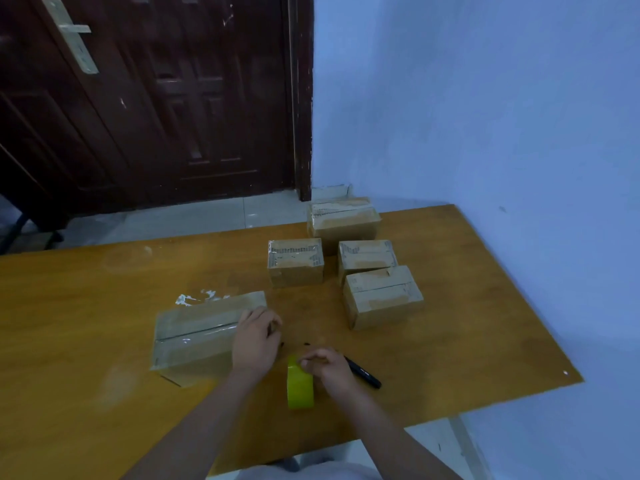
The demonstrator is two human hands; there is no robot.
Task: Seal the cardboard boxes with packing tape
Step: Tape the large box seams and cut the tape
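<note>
nearest the camera, a roll of yellow tape point(300, 388) stands on its edge on the wooden table point(86, 341), close to the front edge. the right hand point(330, 368) rests on the top of the roll, fingers curled over its upper rim and pinching there; whether a loose end of tape is caught between the fingertips is too small to tell. just behind that hand a black marker point(363, 373) lies flat on the table, running off to the right and partly hidden under the wrist.

to the left, the left hand point(254, 341) lies on the right end of a large cardboard box point(204, 336), palm down and fingers bent over the end, pressing rather than gripping. this box sits at a slant, its top flaps closed and shiny clear tape running along the middle seam. a crumpled scrap of clear tape point(197, 298) lies on the table just behind the box.

farther back and to the right are four smaller boxes, all closed and with tape across their tops. the closest one point(382, 297) sits on the right, touching another point(366, 258) right behind it. a third point(295, 262) stands apart to the left of those two. the fourth point(343, 218) is at the far edge of the table.

beyond the table are a pale tiled floor point(194, 216), a dark brown door point(156, 98) with a metal handle point(71, 32), and a blue wall point(485, 98)
</note>
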